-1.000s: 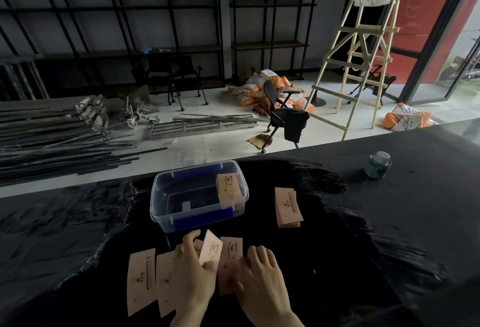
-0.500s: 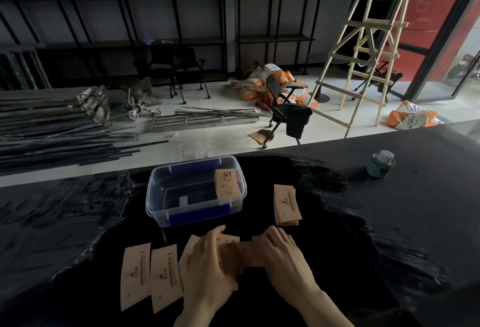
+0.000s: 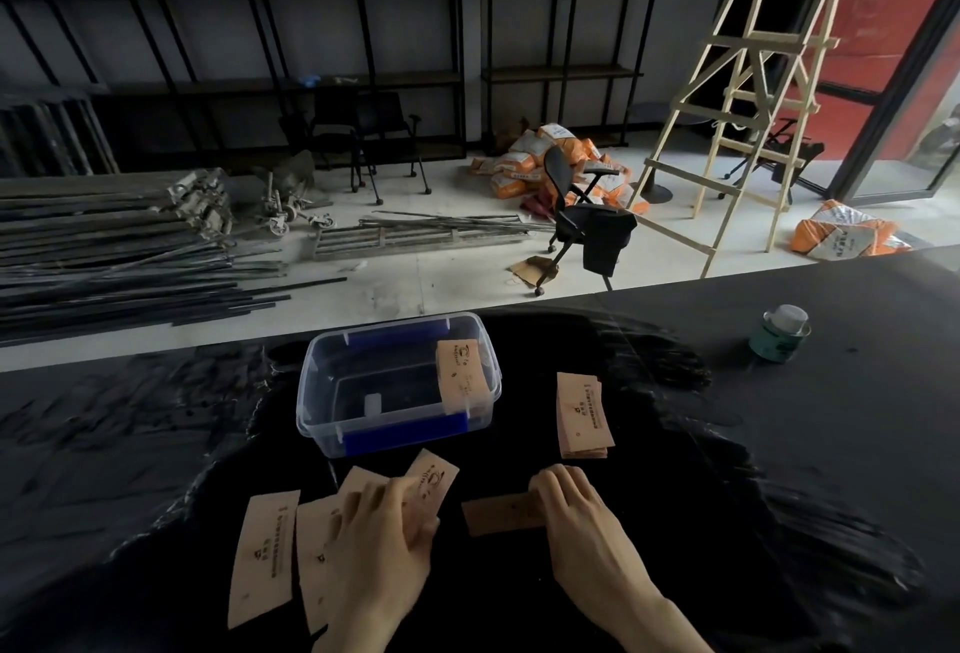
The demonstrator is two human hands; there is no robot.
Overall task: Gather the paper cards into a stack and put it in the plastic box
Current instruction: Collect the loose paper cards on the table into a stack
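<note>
Paper cards: several groups, all placed here relative to the plastic box (image 3: pixel 397 387) on the black desk (image 3: pixel 779 444).

- One card (image 3: pixel 461 382) leans inside the box against its right wall.
- A small stack (image 3: pixel 582 416) lies flat just right of the box, apart from it.
- A loose fan of cards (image 3: pixel 291 548) lies in front of the box, toward its left; the leftmost card (image 3: pixel 264 556) lies flat and separate.
- A single card (image 3: pixel 501 513) lies lengthwise in front of the box's right end.

Hands (both enter from the near edge, palms down):
- Left hand (image 3: pixel 384 543): reaches forward over the fan, fingers curled and closed on a tilted card (image 3: pixel 432 480) in front of the box, palm resting over the cards beneath.
- Right hand (image 3: pixel 576 517): forearm angled in from the lower right, fingers together and extended, fingertips pressing the right end of the lengthwise card flat to the desk; nothing is gripped.

Also present: a green-labelled can (image 3: pixel 779 334), well right of the box.
</note>
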